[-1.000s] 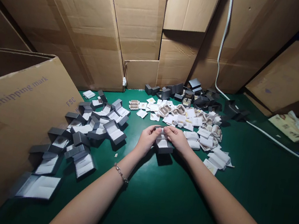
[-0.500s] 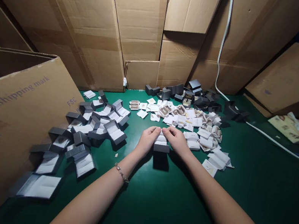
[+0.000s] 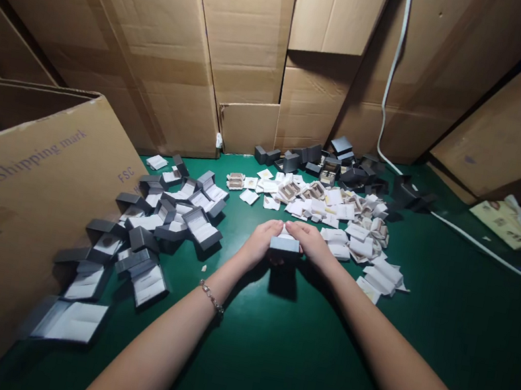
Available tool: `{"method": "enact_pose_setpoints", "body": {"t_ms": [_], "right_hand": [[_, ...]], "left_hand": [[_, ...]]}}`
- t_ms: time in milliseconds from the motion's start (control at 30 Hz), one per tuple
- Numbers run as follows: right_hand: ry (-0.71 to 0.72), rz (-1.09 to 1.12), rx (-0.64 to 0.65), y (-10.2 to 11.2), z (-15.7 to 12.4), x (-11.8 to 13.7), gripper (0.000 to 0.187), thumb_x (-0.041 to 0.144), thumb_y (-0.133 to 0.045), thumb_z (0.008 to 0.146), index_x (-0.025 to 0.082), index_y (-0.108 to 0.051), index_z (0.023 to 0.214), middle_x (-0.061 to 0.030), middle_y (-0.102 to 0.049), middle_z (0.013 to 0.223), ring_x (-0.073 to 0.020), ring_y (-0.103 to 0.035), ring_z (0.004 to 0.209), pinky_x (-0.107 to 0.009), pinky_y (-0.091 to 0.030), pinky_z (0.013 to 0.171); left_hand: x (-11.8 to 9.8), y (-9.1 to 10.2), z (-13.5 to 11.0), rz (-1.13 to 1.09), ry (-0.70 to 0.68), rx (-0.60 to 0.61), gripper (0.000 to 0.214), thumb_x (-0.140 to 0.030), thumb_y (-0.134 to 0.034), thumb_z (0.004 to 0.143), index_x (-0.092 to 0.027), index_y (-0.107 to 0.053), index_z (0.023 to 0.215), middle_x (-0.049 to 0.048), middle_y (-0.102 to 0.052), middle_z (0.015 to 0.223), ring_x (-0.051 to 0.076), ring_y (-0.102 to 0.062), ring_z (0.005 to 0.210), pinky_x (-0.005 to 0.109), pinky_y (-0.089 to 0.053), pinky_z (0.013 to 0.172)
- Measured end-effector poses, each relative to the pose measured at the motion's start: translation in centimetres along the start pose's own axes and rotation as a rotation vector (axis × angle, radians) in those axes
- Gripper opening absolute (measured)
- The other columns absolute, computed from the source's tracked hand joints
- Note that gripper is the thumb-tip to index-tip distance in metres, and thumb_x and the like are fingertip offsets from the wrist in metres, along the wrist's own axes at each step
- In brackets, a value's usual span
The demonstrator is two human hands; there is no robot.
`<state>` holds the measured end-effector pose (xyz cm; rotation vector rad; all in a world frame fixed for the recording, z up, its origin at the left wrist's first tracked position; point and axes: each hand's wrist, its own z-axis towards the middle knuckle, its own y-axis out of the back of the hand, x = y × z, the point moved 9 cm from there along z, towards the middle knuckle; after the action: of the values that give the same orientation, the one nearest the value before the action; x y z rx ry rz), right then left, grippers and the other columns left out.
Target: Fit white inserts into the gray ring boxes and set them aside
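Note:
Held between my two hands is a small dark grey jewellery box [image 3: 284,246] with a white inside, raised a little over the green table. My left hand [image 3: 261,241] is closed round its left side, the thumb at the white insert. From the other side, my right hand [image 3: 309,239] grips it the same way, thumb close to the left one. Fingertips show faintly beneath the box. Just beyond my hands is a pile of white box inserts [image 3: 324,205]. To the left lie several open grey boxes [image 3: 201,228] with white linings.
A large cardboard carton [image 3: 23,193] stands at the left. Dark boxes [image 3: 315,157] lie at the back against cardboard panels [image 3: 249,31]. A white cable [image 3: 391,77] runs down and across the green table [image 3: 251,361]. At the right is a yellowish packet [image 3: 508,222].
The box in my hands has tilted, so its grey outer face now shows more and less of the white inside is visible. My hands have closed further around its sides.

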<state>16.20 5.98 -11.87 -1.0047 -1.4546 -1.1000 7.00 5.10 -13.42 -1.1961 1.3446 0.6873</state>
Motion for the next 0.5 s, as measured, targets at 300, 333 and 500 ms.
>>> {"method": "enact_pose_setpoints", "body": {"t_ms": [300, 333, 500], "right_hand": [[0.060, -0.051, -0.096, 0.79, 0.24, 0.20, 0.057, 0.073, -0.054, 0.070, 0.020, -0.042, 0.055, 0.0062, -0.038, 0.047, -0.0088, -0.034, 0.044, -0.025, -0.027, 0.045], [0.062, -0.075, -0.093, 0.84, 0.27, 0.18, 0.056, 0.073, -0.053, 0.071, 0.020, -0.041, 0.055, 0.0063, -0.037, 0.046, -0.0088, -0.034, 0.044, -0.025, -0.027, 0.045], [0.060, -0.068, -0.006, 0.54, 0.43, 0.03, 0.053, 0.070, -0.052, 0.073, 0.020, -0.044, 0.057, 0.0051, -0.040, 0.046, -0.0091, -0.035, 0.042, -0.025, -0.026, 0.044]], "left_hand": [[-0.69, 0.35, 0.36, -0.131, -0.083, -0.039, 0.045, -0.051, -0.075, 0.065, -0.010, -0.063, 0.078, 0.0025, -0.063, 0.065, 0.009, -0.054, 0.055, 0.022, -0.040, 0.054], [-0.63, 0.31, 0.39, -0.128, -0.080, -0.031, 0.045, -0.052, -0.074, 0.065, -0.010, -0.063, 0.077, 0.0034, -0.064, 0.066, 0.010, -0.056, 0.056, 0.022, -0.040, 0.055], [-0.56, -0.09, 0.37, -0.131, -0.087, 0.030, 0.044, -0.053, -0.072, 0.068, -0.010, -0.064, 0.076, 0.0050, -0.067, 0.067, 0.014, -0.059, 0.059, 0.025, -0.042, 0.058]]}}
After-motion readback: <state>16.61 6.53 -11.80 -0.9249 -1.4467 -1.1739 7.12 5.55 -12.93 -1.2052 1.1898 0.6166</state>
